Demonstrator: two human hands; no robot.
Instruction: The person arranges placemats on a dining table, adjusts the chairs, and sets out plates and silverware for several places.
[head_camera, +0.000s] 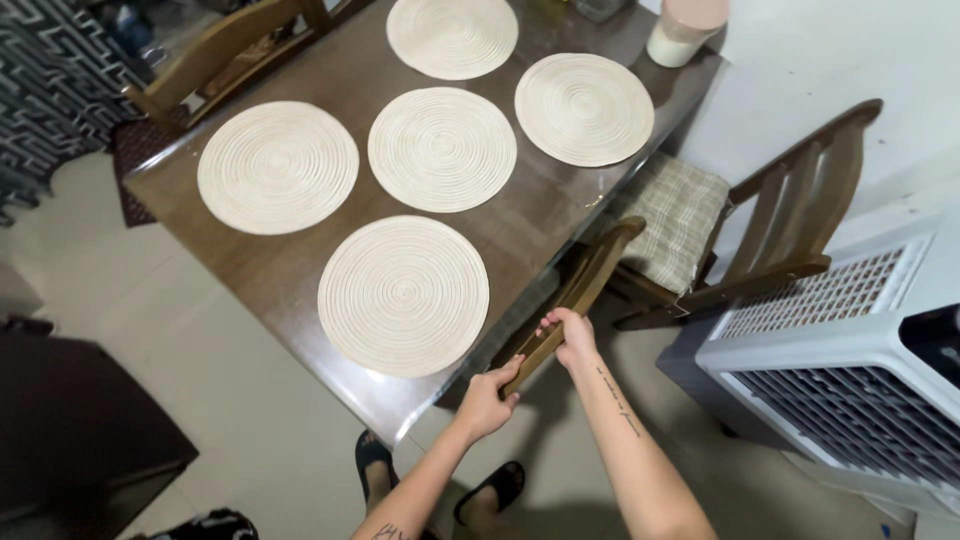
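A wooden chair (590, 275) is tucked under the near right side of a dark brown dining table (300, 270). My left hand (487, 398) grips the lower end of the chair's top rail. My right hand (570, 335) grips the same rail a little higher up. Both hands are closed around the wood. Several round cream woven placemats lie on the table, the nearest placemat (403, 295) just left of my hands.
A second wooden chair (790, 220) with a checked cushion (680, 220) stands to the right. A white air cooler (840, 350) sits at the right. Another chair (225, 50) is at the far left side. A pale lidded jar (683, 30) stands on the table's far corner.
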